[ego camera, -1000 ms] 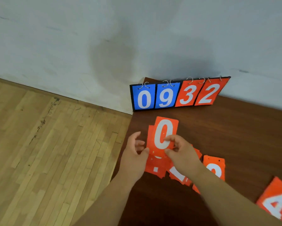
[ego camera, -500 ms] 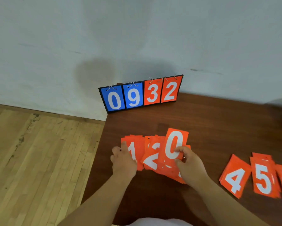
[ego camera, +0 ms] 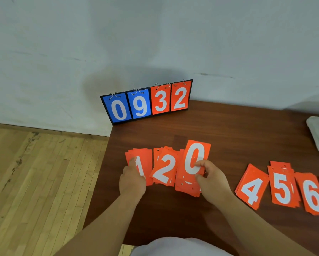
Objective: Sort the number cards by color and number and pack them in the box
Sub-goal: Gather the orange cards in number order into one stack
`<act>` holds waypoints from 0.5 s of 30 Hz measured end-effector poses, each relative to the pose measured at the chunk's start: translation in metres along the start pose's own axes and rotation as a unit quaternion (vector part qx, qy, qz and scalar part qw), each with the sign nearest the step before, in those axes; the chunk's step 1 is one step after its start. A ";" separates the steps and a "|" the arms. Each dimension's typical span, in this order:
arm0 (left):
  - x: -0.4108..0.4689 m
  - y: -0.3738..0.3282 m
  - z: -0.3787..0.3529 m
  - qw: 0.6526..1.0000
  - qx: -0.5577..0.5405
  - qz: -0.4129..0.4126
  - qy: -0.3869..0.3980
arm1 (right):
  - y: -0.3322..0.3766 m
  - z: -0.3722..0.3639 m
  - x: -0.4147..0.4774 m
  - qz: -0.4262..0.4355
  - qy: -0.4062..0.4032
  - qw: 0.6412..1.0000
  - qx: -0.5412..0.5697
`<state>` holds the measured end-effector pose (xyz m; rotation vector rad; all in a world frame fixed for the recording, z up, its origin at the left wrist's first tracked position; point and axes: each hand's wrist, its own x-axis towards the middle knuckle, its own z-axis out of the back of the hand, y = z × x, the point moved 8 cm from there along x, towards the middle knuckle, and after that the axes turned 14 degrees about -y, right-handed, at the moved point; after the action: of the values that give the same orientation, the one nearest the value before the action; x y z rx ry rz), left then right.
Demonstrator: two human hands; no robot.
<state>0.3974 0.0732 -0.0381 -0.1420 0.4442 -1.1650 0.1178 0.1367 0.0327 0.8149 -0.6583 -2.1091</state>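
Orange 0 card (ego camera: 195, 154): one; right hand (ego camera: 213, 180) pinches | scoreboard (ego camera: 147, 103) digits: four

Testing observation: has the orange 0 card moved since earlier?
Yes: the 0 card went right, from under the scoreboard's 9 to under its red 2.

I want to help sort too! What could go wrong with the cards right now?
The right hand pinches the 0 card over a loose heap right of the 2 pile; dropped there, zero may land out of order. The 2 pile is fanned and crooked beside the 1 pile under the left hand, so cards might mix. The 1 pile lies nearest the table's left edge; a nudge could send cards to the floor.
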 end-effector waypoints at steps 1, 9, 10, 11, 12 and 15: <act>-0.001 0.001 0.000 1.000 -0.018 0.009 0.003 | -0.001 0.002 -0.001 0.001 -0.002 1.000 0.000; 0.008 0.033 0.050 0.973 -0.198 0.102 -0.060 | 0.011 0.009 0.002 -0.006 -0.028 0.999 0.015; 0.005 0.037 0.056 0.968 -0.216 0.106 -0.068 | 0.017 0.008 0.001 -0.006 -0.028 0.999 0.022; 0.001 0.040 0.061 0.963 -0.233 0.109 -0.073 | 0.023 0.007 0.000 -0.004 -0.029 0.999 0.032; -0.003 0.041 0.067 0.959 -0.249 0.111 -0.075 | 0.029 0.005 0.000 -0.005 -0.028 0.999 0.042; -0.019 0.033 0.078 0.951 -0.285 0.103 -0.069 | 0.039 -0.002 -0.002 -0.048 -0.011 0.992 0.120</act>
<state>0.4516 0.0940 0.0262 -0.6589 0.6466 -0.7890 0.1382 0.1157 0.0582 0.9727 -0.9141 -2.1530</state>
